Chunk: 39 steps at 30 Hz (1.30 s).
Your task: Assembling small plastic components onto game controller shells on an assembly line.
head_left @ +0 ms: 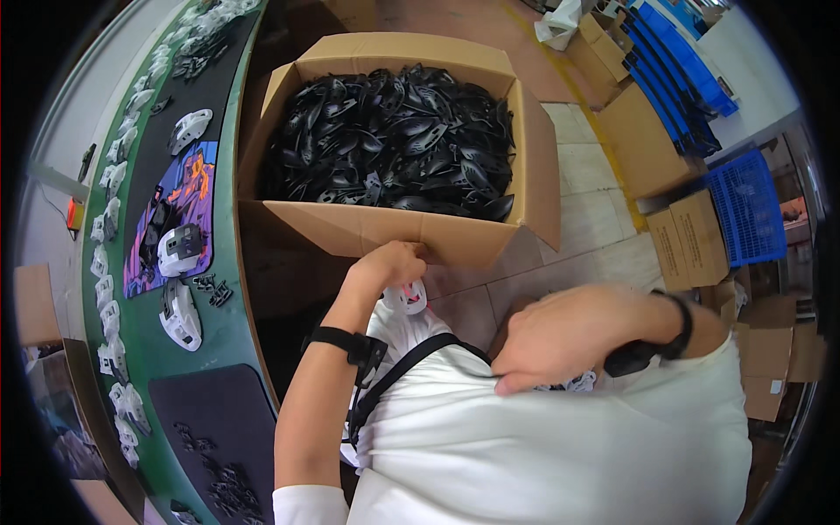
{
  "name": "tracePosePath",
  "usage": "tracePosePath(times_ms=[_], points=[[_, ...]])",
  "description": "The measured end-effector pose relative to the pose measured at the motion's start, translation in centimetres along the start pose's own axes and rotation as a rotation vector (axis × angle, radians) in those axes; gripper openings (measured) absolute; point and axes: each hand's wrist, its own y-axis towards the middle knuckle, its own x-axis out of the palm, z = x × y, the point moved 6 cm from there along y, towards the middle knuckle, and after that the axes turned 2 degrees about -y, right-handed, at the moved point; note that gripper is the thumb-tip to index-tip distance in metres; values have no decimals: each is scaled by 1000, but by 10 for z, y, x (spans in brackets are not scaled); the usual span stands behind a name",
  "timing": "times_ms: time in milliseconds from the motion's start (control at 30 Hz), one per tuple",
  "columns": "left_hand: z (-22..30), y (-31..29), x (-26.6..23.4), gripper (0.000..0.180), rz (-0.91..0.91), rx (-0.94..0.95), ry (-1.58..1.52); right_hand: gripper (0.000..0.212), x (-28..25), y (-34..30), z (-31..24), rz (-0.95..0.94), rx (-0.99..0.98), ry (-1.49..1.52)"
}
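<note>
Handling the loose cloth of the white shirt [560, 446] seems to be the step in hand, with the right hand [569, 337] brought in across the body from the right side. Its back is turned upward, the fingers are bent, and the thumb is laid low against the cloth; because the hand is blurred, it cannot be told whether a fold is pinched or only touched. A black device [643, 352] is strapped at that wrist, and a black strap [429, 346] is stretched over the shirt, near the fingertips. Farther forward, the left hand [391, 265] is reached out at the end of a nearly straight forearm, on which a second black device [369, 354] is worn. Its fingers are curled in at the front flap [394, 229] of the cardboard box [535, 157], and a white plastic piece [411, 297] with a reddish patch is seen just below them; whether it is grasped cannot be told. For the next move, a steady left hand and a clear way past the flap are judged to be called for. To the left, a white shell [179, 317] is laid on the green table [223, 328]. Beyond the hands, the box is filled with black plastic pieces [394, 140], and cartons [687, 241] are stacked beside a blue plastic basket [744, 210].
</note>
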Motion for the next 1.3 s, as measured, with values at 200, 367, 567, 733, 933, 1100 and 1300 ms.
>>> tracePosePath(times_ms=[200, 367, 567, 733, 933, 1100, 1300], points=[[-19, -9, -36, 43, 17, 81, -17, 35, -136, -24, -88, 507, -547, -377], [-55, -178, -44, 39, 369, 61, -415, 28, -198, 26, -170, 418, -872, -346], [-47, -338, -60, 34, 1088, -39, -847, 31, -213, 147, -256, 256, -1107, -748], [-47, -426, -7, 25, 1617, -222, -927, 32, -231, 318, -355, 268, -980, -439], [-26, -473, 30, 18, 2061, -1041, -488, 128, -253, 512, -403, 416, -706, -1006], [-14, -539, 58, 21, 2027, -1198, -569, 114, -262, 566, -405, 187, -568, -1079], [-118, -591, 8, 46, 1502, -1183, -347, 68, -251, 548, -399, 319, -972, -1033]])
